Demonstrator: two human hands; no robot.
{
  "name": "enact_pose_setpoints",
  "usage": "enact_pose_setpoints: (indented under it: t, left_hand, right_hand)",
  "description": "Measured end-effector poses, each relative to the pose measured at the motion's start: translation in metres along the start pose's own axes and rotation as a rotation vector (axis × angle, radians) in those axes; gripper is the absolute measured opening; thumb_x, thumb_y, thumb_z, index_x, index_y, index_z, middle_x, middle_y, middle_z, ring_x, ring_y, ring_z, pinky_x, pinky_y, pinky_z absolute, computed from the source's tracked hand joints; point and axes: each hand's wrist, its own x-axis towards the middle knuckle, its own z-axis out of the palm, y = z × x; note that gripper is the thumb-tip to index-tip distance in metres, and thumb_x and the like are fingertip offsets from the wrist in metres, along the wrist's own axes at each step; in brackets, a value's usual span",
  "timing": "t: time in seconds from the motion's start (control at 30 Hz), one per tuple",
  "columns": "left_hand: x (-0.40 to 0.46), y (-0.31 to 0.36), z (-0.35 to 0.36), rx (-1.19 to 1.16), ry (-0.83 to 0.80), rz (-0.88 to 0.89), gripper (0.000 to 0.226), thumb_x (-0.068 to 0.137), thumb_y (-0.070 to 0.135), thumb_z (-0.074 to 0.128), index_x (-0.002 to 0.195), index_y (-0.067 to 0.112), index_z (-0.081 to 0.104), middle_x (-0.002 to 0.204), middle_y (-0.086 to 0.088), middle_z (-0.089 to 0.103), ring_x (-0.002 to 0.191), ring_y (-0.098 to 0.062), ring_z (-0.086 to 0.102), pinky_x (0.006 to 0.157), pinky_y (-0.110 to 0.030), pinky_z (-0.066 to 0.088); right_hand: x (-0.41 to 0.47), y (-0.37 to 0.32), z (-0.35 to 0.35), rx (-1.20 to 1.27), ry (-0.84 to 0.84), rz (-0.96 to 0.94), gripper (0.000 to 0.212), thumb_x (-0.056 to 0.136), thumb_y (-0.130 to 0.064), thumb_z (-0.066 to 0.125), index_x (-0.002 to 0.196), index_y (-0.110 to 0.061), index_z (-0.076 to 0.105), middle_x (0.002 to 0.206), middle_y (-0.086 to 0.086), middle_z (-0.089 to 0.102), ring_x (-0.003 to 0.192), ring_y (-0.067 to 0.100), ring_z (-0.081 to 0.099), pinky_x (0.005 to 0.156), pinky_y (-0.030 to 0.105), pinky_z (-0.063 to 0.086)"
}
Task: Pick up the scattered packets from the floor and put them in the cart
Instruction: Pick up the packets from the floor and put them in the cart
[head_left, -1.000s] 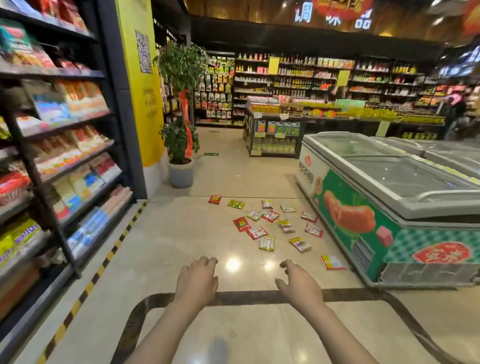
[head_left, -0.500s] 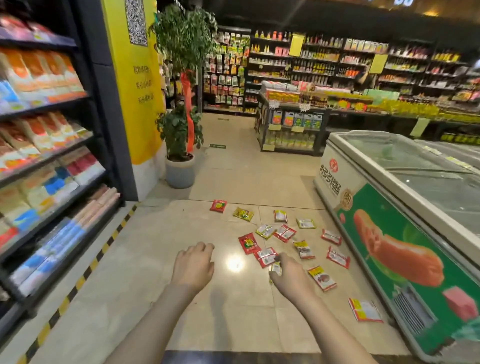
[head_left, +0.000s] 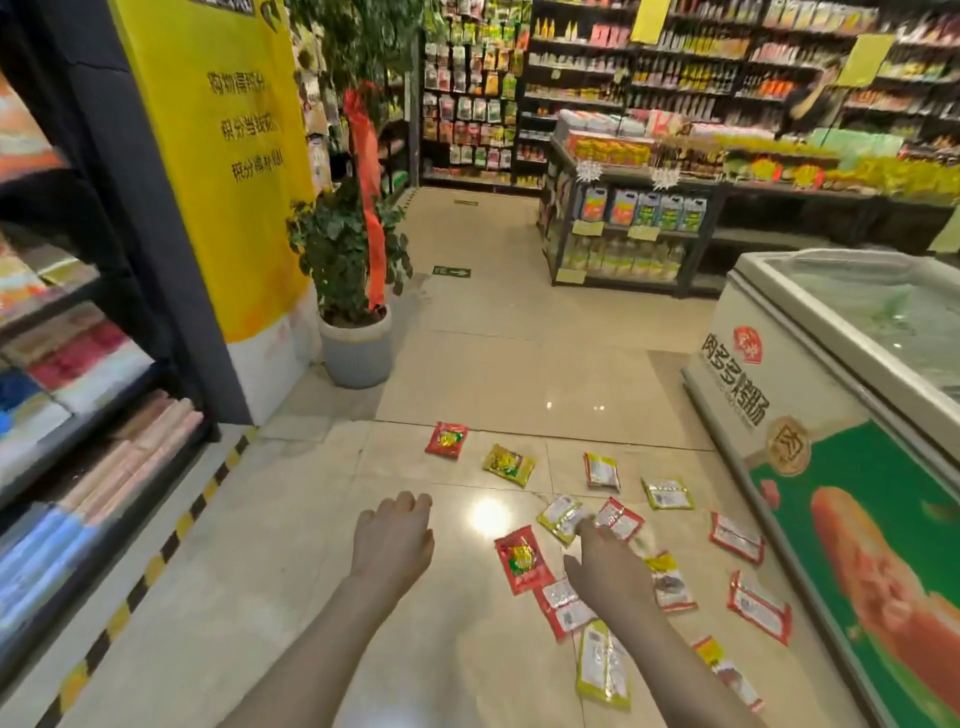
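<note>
Closing in over the last second, the head view now has the packets (head_left: 613, 551) filling the lower right beside the freezer (head_left: 831, 467), the right hand (head_left: 608, 566) reaching over them, the left hand (head_left: 392, 540) loosely curled, both empty; no cart shows.
</note>
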Motion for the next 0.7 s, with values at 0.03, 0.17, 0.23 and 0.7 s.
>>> enact_pose_setpoints:
  t: [0.03, 0.17, 0.23, 0.7]
  left_hand:
    - [0.029, -0.004, -0.002, 0.004, -0.002, -0.005, 0.037, 0.095, 0.026, 0.04, 0.131, 0.018, 0.042, 0.129, -0.002, 0.051, 0.115, -0.022, 0.051, 0.088, -0.033, 0.04]
    - [0.136, -0.024, 0.002, -0.014, -0.021, -0.018, 0.038, 0.095, 0.027, 0.041, 0.132, 0.017, 0.044, 0.126, -0.002, 0.052, 0.113, -0.024, 0.053, 0.084, -0.03, 0.04]
    - [0.191, -0.036, 0.01, -0.024, -0.035, -0.02, 0.038, 0.095, 0.027, 0.041, 0.131, 0.017, 0.044, 0.124, -0.003, 0.053, 0.111, -0.024, 0.054, 0.082, -0.03, 0.04]
    - [0.581, -0.091, 0.098, -0.101, -0.25, 0.026, 0.037, 0.094, 0.026, 0.041, 0.13, 0.017, 0.045, 0.125, -0.002, 0.054, 0.113, -0.022, 0.054, 0.082, -0.033, 0.043]
  right_hand:
    - [0.029, -0.007, -0.004, 0.005, -0.01, 0.0, 0.037, 0.093, -0.026, 0.045, 0.129, -0.017, 0.042, 0.127, 0.005, 0.054, 0.117, 0.025, 0.053, 0.087, 0.033, 0.045]
    - [0.137, -0.032, -0.009, 0.012, -0.061, -0.015, 0.038, 0.093, -0.028, 0.046, 0.13, -0.016, 0.042, 0.129, 0.005, 0.053, 0.117, 0.026, 0.054, 0.088, 0.034, 0.047]
    - [0.193, -0.045, -0.005, 0.009, -0.098, -0.005, 0.039, 0.094, -0.029, 0.046, 0.131, -0.017, 0.041, 0.129, 0.005, 0.052, 0.117, 0.026, 0.053, 0.087, 0.033, 0.046]
    - [0.566, -0.109, 0.035, 0.07, -0.281, 0.154, 0.04, 0.092, -0.025, 0.048, 0.13, -0.014, 0.042, 0.124, 0.008, 0.053, 0.113, 0.027, 0.055, 0.085, 0.035, 0.047]
